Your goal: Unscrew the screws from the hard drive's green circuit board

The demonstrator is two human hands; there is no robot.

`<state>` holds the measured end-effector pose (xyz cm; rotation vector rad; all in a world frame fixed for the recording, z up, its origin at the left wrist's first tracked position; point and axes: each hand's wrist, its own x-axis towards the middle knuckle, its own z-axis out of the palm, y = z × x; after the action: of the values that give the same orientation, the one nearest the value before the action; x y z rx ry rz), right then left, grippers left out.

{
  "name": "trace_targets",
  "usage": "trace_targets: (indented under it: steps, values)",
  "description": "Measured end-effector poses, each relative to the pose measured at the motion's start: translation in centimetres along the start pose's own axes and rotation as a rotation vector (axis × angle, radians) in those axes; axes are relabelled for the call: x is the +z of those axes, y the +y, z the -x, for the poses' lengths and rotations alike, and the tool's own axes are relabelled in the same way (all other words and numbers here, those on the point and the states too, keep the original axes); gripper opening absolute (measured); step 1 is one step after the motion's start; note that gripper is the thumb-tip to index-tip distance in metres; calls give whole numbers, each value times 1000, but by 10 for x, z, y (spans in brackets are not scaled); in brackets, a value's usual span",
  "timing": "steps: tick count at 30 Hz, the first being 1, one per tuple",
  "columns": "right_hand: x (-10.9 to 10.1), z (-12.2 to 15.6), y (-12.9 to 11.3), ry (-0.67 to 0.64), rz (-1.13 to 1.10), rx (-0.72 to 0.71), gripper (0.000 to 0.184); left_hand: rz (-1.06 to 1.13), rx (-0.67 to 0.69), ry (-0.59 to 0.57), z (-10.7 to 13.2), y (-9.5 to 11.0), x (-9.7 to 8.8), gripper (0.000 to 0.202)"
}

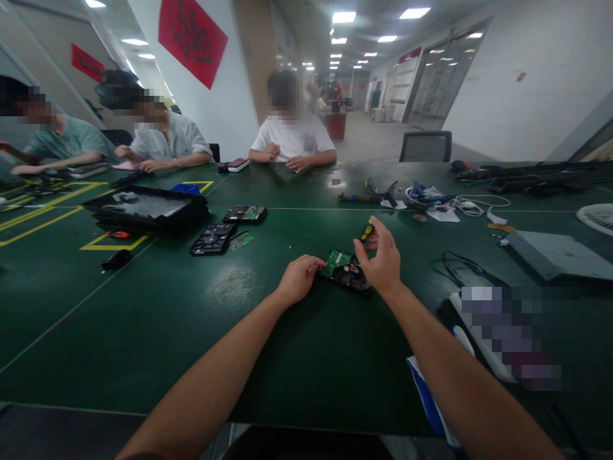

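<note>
A black hard drive (348,280) lies on the green table in front of me, with a green circuit board (337,259) on its left part. My left hand (301,278) is closed at the drive's left end, fingertips gripping its edge by the board. Above the drive's right side, my right hand (382,257) is closed around a yellow and black screwdriver (366,231). The screwdriver's tip cannot be made out. Farther left sit another hard drive (244,214), a black slotted drive-like part (212,239) and a loose green circuit board (241,240).
A black tray (146,207) stands at the left. Tools and cables (376,193) lie at the back, and a flat grey case (560,252) at the right. A blurred-out device (502,338) rests near my right forearm. Several people sit across the table (191,345).
</note>
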<state>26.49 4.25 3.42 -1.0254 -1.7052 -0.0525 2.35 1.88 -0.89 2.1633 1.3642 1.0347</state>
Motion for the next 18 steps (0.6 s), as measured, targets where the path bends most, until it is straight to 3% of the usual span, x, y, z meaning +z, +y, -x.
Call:
trace_targets:
  steps: [18]
  values:
    - [2,1,3,22,-17,-5,64,11,-3,-15,1,-2,-1,31]
